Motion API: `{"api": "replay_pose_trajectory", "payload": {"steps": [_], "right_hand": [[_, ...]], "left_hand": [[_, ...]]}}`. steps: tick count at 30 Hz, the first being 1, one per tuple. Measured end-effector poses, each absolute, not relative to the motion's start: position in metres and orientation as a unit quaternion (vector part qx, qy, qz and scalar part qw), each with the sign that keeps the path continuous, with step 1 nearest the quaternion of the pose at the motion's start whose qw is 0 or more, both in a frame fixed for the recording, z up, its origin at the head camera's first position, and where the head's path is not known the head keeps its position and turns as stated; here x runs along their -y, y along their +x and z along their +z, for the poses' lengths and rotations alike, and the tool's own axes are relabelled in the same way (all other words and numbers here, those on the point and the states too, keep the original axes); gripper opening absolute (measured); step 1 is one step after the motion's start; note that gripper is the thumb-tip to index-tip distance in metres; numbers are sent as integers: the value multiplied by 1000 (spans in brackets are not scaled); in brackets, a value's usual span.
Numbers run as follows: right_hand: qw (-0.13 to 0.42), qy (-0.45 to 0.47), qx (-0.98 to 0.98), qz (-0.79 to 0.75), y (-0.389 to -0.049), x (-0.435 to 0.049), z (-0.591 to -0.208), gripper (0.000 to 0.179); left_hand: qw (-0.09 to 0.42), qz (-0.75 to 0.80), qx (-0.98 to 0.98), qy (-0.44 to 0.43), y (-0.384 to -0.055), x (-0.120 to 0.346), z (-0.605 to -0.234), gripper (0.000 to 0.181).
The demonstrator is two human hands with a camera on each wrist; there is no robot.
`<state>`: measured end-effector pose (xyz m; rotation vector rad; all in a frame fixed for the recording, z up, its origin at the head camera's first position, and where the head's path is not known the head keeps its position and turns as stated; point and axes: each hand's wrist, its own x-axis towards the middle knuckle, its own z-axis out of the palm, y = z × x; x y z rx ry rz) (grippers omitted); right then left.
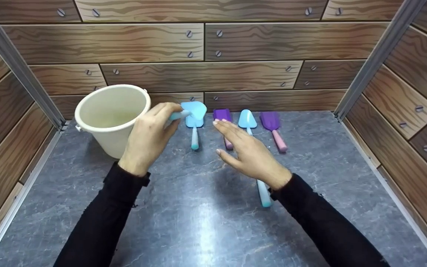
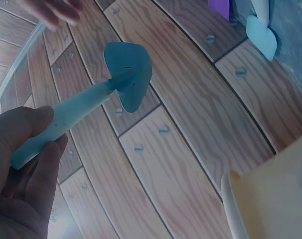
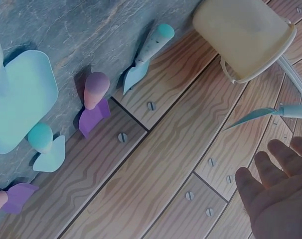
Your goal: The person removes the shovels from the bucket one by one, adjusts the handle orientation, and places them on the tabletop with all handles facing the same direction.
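My left hand (image 1: 148,135) grips the handle of a light blue toy trowel (image 2: 133,74), raised off the table beside the bucket. In the head view its blade overlaps a light blue toy shovel (image 1: 195,138) lying behind it. My right hand (image 1: 252,155) hovers palm down with fingers extended, holding nothing. Below it lies a larger light blue shovel (image 3: 29,99), mostly hidden by the hand in the head view, where its handle (image 1: 263,194) shows. Partly behind the right fingers is a purple shovel with a pink handle (image 3: 96,89).
A cream bucket (image 1: 111,139) stands at the back left. Another light blue trowel (image 1: 247,118) and a second purple shovel (image 1: 271,121) lie along the back of the grey marbled table (image 1: 176,222). Wood-patterned walls (image 1: 154,42) with metal corner posts close in the back and sides.
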<state>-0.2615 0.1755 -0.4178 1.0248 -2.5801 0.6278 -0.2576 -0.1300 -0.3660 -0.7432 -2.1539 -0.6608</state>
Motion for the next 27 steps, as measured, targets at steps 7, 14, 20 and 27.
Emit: {"api": "replay_pose_trajectory", "payload": {"steps": [7, 14, 20, 27], "right_hand": [[157, 349, 894, 234, -262, -175, -417, 78], [167, 351, 888, 246, -263, -174, -419, 75], [192, 362, 876, 253, -264, -172, -423, 73], [210, 371, 868, 255, -265, -168, -428, 69]], "left_hand": [[368, -264, 839, -302, -253, 116, -376, 22], [368, -261, 835, -316, -248, 106, -384, 23], [361, -267, 832, -325, -244, 99, -389, 25], [352, -273, 829, -337, -243, 91, -398, 28]]}}
